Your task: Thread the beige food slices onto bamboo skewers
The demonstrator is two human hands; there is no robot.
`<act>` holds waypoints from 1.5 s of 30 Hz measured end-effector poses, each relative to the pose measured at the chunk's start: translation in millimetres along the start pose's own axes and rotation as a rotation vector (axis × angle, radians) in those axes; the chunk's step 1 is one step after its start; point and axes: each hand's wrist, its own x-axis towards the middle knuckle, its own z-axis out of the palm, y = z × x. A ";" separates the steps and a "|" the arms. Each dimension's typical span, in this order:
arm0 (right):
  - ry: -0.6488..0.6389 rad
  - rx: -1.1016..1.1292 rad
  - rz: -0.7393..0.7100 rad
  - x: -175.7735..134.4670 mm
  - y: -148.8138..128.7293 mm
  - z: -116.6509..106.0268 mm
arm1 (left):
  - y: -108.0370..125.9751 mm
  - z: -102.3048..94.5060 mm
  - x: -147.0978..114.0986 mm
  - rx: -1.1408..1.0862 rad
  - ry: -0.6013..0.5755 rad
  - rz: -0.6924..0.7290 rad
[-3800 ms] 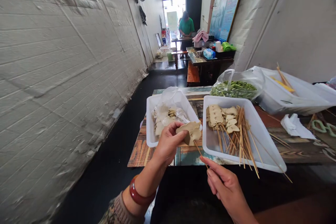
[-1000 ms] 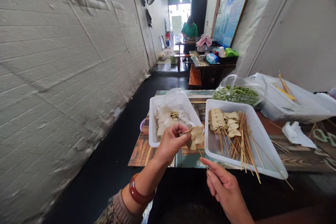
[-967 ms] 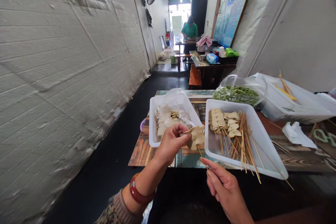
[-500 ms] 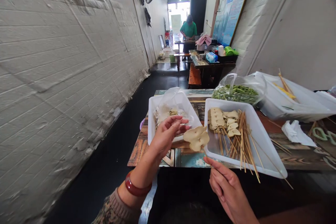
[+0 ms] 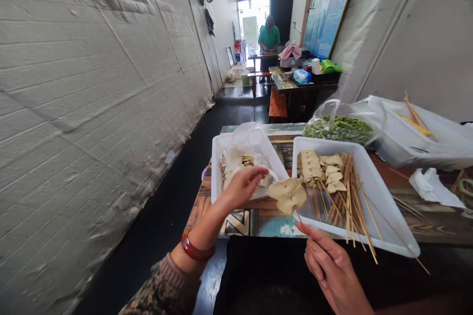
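My right hand (image 5: pixel 328 261) pinches the lower end of a bamboo skewer (image 5: pixel 297 215) that leans up to the left. Thin, pale beige food slices (image 5: pixel 287 195) are threaded at its top. My left hand (image 5: pixel 246 186), its fingers stretched out and nothing seen in them, hovers over the left white tray (image 5: pixel 218 150), just left of those slices. A clear plastic bag (image 5: pixel 231 157) with similar slices lies in that tray, partly hidden by the hand. In the right white tray (image 5: pixel 384 216) are several finished skewers of slices (image 5: pixel 312 165) beside a bundle of bare bamboo skewers (image 5: pixel 347 192).
Behind the right tray sits a bag of green vegetables (image 5: pixel 338 130). Another white tub (image 5: pixel 402 147), crumpled tissue (image 5: pixel 430 187) and loose sticks lie to the right. A white brick wall (image 5: pixel 92 108) runs along the left. Far back, a person in green (image 5: pixel 269 37) stands at a table.
My left hand has shifted slightly right, and its fingers are less spread. My right hand still holds the loaded skewer. The view has turned slightly left, so things sit further right.
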 end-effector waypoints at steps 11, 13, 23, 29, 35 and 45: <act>-0.011 0.006 0.004 7.0 -0.1 4.6 | 0.9 -5.9 -2.6 0.187 -0.071 0.098; -0.009 0.007 0.005 7.5 -0.1 4.7 | -12.8 -21.7 6.5 0.196 0.066 0.034; -0.046 -0.024 0.013 5.1 -5.6 13.6 | -55.7 -37.7 20.5 0.678 0.064 -0.112; -0.074 -0.027 0.025 4.8 0.2 13.1 | -59.9 -33.8 13.8 0.684 0.059 -0.137; -0.058 -0.034 0.007 3.0 0.1 16.5 | -59.0 -38.1 10.9 0.559 0.150 -0.097; -0.071 -0.034 0.040 0.3 1.2 24.1 | -8.2 -33.0 -18.4 -0.724 0.338 -0.340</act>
